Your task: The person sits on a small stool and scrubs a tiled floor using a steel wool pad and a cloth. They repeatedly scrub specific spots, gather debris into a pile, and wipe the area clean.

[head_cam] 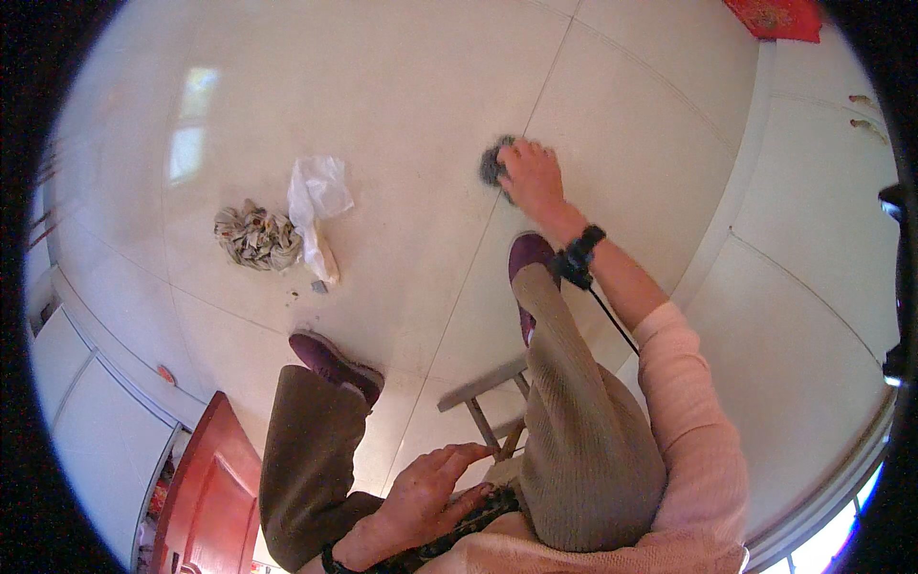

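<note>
My right hand (534,176) presses on a dark grey scrubbing pad (492,165), flat against the tiled floor near a tile joint. Both look a little blurred, and the fingers partly cover the pad. On that wrist sits a black strap (582,251) with a small device and a cord. Close to my lap, my left hand (423,495) has its thumb and fingers apart, with nothing seen in it. Beside it lies dark patterned fabric (466,516). Just beyond the left fingertips is a wooden stool (488,384), mostly hidden by my right leg.
To the left on the floor lie a crumpled beige cloth (258,237), a thin white plastic bag (320,188) and a small grey piece (319,287) with crumbs. My purple shoes (333,362) stand apart. A red wooden door (211,488) is lower left; white cabinet panels (810,237) line the right.
</note>
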`<act>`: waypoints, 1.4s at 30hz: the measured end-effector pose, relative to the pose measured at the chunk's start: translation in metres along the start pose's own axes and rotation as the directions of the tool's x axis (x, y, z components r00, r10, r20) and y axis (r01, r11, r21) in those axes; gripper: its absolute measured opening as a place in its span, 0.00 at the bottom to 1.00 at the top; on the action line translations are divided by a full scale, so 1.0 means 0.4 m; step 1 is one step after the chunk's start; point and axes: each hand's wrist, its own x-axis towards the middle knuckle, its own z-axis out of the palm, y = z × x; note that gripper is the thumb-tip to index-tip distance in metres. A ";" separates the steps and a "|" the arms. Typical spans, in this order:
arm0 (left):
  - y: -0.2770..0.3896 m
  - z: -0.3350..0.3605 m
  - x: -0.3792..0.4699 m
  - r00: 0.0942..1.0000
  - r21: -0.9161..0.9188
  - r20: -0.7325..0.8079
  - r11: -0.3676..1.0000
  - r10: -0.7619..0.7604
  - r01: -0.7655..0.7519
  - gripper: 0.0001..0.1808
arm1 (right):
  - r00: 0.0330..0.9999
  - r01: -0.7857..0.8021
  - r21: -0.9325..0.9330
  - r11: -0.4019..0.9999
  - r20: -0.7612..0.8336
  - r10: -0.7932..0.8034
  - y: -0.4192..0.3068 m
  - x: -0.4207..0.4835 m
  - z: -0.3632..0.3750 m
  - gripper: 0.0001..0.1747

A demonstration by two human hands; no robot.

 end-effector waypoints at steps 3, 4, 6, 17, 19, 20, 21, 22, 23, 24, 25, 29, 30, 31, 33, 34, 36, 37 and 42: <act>-0.004 0.004 -0.002 0.999 -0.019 -0.051 1.000 0.006 -0.007 0.24 | 0.986 -0.160 0.029 0.987 -0.042 0.161 0.075 0.118 -0.019 0.20; -0.005 0.004 -0.002 0.999 -0.019 -0.050 1.000 0.009 -0.010 0.24 | 0.974 -0.193 0.021 0.981 -0.115 0.194 0.081 0.147 -0.024 0.19; -0.006 0.006 -0.002 0.998 -0.025 -0.055 1.000 0.009 -0.011 0.24 | 0.939 -0.258 0.011 0.966 -0.233 0.253 0.067 0.177 -0.029 0.15; -0.014 0.008 0.010 0.995 0.011 -0.081 0.998 0.063 -0.062 0.24 | 0.950 -0.164 -0.040 0.986 -0.274 0.146 0.072 0.196 0.004 0.18; -0.017 0.010 0.009 0.991 0.014 -0.109 0.997 0.074 -0.072 0.23 | 0.936 -0.205 -0.052 0.977 -0.302 0.181 0.075 0.213 -0.003 0.17; -0.019 0.010 0.008 0.991 0.009 -0.111 0.997 0.077 -0.077 0.23 | 0.965 -0.205 -0.048 0.978 -0.176 0.194 0.061 0.202 -0.004 0.16; -0.021 0.011 0.009 0.991 -0.007 -0.107 0.997 0.074 -0.076 0.23 | 0.975 -0.184 -0.050 0.982 -0.132 0.176 0.046 0.191 -0.005 0.16; -0.021 0.012 0.008 0.988 0.000 -0.123 0.995 0.097 -0.097 0.23 | 0.980 -0.179 -0.067 0.982 -0.100 0.171 0.005 0.143 0.001 0.15; -0.022 0.013 0.008 0.991 -0.008 -0.107 0.996 0.085 -0.086 0.23 | 0.986 -0.094 -0.094 0.991 -0.146 0.080 -0.042 0.086 0.013 0.14; -0.022 0.015 0.007 0.994 -0.017 -0.086 0.997 0.071 -0.073 0.23 | 0.994 0.004 -0.072 0.997 -0.108 -0.012 -0.049 0.071 0.015 0.14; -0.022 0.017 0.007 0.996 -0.027 -0.062 0.997 0.069 -0.071 0.23 | 0.996 0.073 -0.059 0.996 -0.045 -0.076 -0.057 0.059 0.018 0.14; -0.030 0.018 0.012 0.994 -0.003 -0.097 0.999 0.052 -0.052 0.22 | 0.987 -0.104 -0.044 0.994 -0.131 0.097 0.018 0.146 0.011 0.16; -0.033 0.017 0.012 0.992 -0.003 -0.116 0.999 0.046 -0.047 0.22 | 0.975 -0.170 -0.069 0.983 -0.154 0.158 0.035 0.173 0.009 0.16; -0.034 0.017 0.011 0.992 -0.008 -0.117 0.999 0.041 -0.042 0.22 | 0.954 -0.222 -0.103 0.970 -0.228 0.194 0.049 0.192 0.003 0.16; -0.037 0.014 0.011 0.991 -0.024 -0.125 0.999 0.044 -0.048 0.22 | 0.970 -0.191 -0.105 0.976 -0.173 0.171 0.048 0.189 0.000 0.15; -0.037 0.016 0.011 0.990 -0.011 -0.128 0.998 0.063 -0.065 0.22 | 0.972 -0.177 -0.112 0.978 -0.172 0.157 0.037 0.175 0.000 0.15; -0.033 0.019 0.009 0.993 -0.018 -0.100 0.998 0.061 -0.063 0.22 | 0.993 -0.043 -0.092 0.995 -0.117 0.032 -0.007 0.107 0.006 0.14; -0.031 0.021 0.011 0.992 -0.013 -0.101 0.997 0.073 -0.074 0.22 | 1.000 0.000 -0.071 0.997 0.014 0.001 -0.022 0.086 0.010 0.13; -0.030 0.023 0.015 0.993 -0.007 -0.096 0.997 0.076 -0.077 0.22 | 0.977 -0.095 -0.112 0.989 -0.199 0.071 0.012 0.133 0.025 0.12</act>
